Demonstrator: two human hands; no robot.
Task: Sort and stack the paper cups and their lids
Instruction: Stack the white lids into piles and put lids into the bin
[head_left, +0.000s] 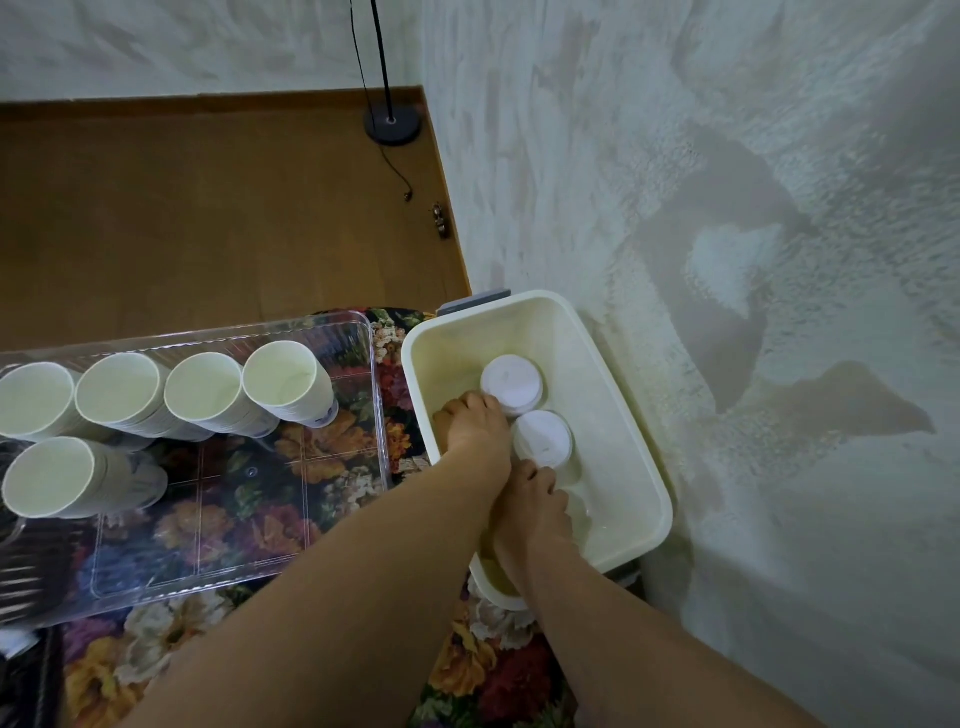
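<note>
Floral cloth; lid stacks (543, 437) between both hands.

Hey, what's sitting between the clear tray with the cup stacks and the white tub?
In the head view, only a bare strip of the flowered cloth lies between the clear tray and the white tub; nothing stands on it.

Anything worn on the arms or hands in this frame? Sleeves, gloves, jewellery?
Nothing visible. Both forearms are bare up to the frame edge, no sleeves in view. The left hand and right hand wear no gloves; no watch, bracelet or rings show on what is visible.
</note>
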